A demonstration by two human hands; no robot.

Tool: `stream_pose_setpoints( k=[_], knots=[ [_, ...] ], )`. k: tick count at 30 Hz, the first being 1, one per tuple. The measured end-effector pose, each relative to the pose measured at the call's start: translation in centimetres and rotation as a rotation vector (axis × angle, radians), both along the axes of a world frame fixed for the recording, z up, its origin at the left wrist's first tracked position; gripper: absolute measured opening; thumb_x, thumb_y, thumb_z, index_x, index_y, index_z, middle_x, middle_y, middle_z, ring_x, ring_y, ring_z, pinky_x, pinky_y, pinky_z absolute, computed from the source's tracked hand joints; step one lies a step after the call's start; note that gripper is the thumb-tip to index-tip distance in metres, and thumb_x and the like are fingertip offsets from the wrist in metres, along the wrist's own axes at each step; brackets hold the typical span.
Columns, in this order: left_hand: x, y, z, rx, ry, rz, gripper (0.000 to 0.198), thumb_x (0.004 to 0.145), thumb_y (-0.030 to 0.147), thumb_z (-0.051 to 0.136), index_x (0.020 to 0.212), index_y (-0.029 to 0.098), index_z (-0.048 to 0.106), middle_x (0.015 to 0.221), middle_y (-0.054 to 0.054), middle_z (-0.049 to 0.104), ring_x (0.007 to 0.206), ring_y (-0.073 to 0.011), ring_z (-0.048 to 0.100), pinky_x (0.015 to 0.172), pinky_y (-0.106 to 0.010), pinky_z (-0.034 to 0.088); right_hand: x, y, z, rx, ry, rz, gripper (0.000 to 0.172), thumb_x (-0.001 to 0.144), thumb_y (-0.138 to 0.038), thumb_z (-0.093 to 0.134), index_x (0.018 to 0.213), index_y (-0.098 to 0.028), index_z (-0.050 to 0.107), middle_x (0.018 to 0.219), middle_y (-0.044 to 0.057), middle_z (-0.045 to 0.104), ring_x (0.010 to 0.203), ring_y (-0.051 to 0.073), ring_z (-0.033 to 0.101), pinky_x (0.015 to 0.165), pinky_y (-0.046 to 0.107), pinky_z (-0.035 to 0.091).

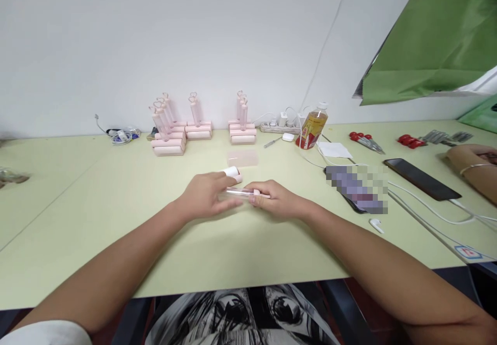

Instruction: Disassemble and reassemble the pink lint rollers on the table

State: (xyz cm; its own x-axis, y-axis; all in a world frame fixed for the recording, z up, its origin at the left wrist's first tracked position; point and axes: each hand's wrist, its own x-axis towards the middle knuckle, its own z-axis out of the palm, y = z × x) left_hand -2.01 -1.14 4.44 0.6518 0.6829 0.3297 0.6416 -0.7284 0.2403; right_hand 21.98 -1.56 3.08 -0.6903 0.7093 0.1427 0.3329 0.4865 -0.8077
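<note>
Both hands sat close together at mid table (116, 221). Right hand (276, 200) pinched one end of clear slim tube (239, 192), fingers closed. Left hand (205, 196) lay over other end, fingers half curled; actual hold could not be told. Small white roll (232, 171) sat at left fingertips. Judged step: joining parts. Next move would call for steady alignment and light pressure. Pink rollers (167, 133) stood by wall.

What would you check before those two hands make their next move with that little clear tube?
1. Right hand holds the clear tube: ok.
2. Left hand grips the tube: cannot tell, it touches but is blurred.
3. White roll close by: ok, just behind the left hand.
4. Tube joined to the roll: cannot tell.
5. Earbud and phone lie apart from both hands: ok.
</note>
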Motion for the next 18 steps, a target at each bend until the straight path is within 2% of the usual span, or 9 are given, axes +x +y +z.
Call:
stream_pose_setpoints(
  k=[3,5,8,10,13,15,18],
  knots=[
    [-1.1,1.6,-0.6,0.051,-0.214,0.187,0.045,0.098,0.043,0.027,0.091,0.018,0.064,0.085,-0.007,0.064,0.08,-0.0187,0.058,0.072,-0.03,0.041,0.5,0.7,-0.3,0.001,0.08,-0.141,0.025,0.089,-0.037,0.053,0.095,-0.016,0.064,0.07,-0.001,0.054,0.063,0.012,0.047,0.058,0.023,0.035],
    [-1.7,2.8,-1.2,0.061,-0.241,0.304,0.043,0.098,0.039,0.026,0.088,0.018,0.062,0.087,-0.008,0.062,0.084,-0.0204,0.057,0.075,-0.032,0.042,0.7,1.1,-0.5,-0.034,0.137,-0.2,0.022,0.086,-0.035,0.054,0.092,-0.016,0.064,0.068,-0.001,0.053,0.061,0.012,0.048,0.056,0.023,0.036],
    [-1.9,3.7,-2.1,0.011,-0.172,0.356,0.037,0.095,0.042,0.034,0.101,0.017,0.061,0.1,-0.01,0.063,0.095,-0.0238,0.056,0.081,-0.035,0.042,0.7,1.3,-0.5,-0.082,0.218,-0.234,0.024,0.084,-0.035,0.056,0.094,-0.016,0.064,0.068,-0.001,0.054,0.059,0.012,0.049,0.055,0.024,0.039],
    [-1.6,3.8,-2.5,-0.026,-0.116,0.364,0.042,0.091,0.048,0.041,0.113,0.017,0.058,0.109,-0.012,0.062,0.102,-0.0267,0.055,0.084,-0.037,0.042,0.7,1.2,-0.5,-0.085,0.248,-0.238,0.026,0.084,-0.037,0.057,0.096,-0.016,0.065,0.068,0.0,0.055,0.058,0.012,0.049,0.055,0.024,0.04],
    [-1.1,3.4,-2.7,-0.11,-0.051,0.36,0.051,0.085,0.057,0.047,0.115,0.017,0.058,0.108,-0.012,0.064,0.098,-0.0286,0.058,0.078,-0.036,0.043,0.6,0.9,-0.5,-0.069,0.275,-0.226,0.03,0.085,-0.039,0.057,0.102,-0.016,0.064,0.071,0.0,0.055,0.059,0.012,0.049,0.055,0.025,0.042],
    [-1.0,3.3,-2.7,-0.22,-0.037,0.367,0.054,0.081,0.063,0.048,0.107,0.018,0.062,0.098,-0.011,0.067,0.086,-0.0271,0.062,0.068,-0.033,0.043,0.6,0.9,-0.7,-0.046,0.281,-0.217,0.033,0.085,-0.04,0.058,0.109,-0.017,0.063,0.074,0.0,0.054,0.06,0.012,0.049,0.056,0.025,0.042],
    [-1.1,3.6,-2.5,-0.401,-0.099,0.461,0.054,0.075,0.069,0.053,0.092,0.018,0.064,0.081,-0.008,0.068,0.067,-0.0241,0.062,0.054,-0.029,0.039,0.6,1.1,-1.1,0.002,0.277,-0.247,0.036,0.083,-0.039,0.062,0.113,-0.019,0.062,0.077,0.0,0.052,0.062,0.012,0.048,0.056,0.024,0.04]
  ],
)
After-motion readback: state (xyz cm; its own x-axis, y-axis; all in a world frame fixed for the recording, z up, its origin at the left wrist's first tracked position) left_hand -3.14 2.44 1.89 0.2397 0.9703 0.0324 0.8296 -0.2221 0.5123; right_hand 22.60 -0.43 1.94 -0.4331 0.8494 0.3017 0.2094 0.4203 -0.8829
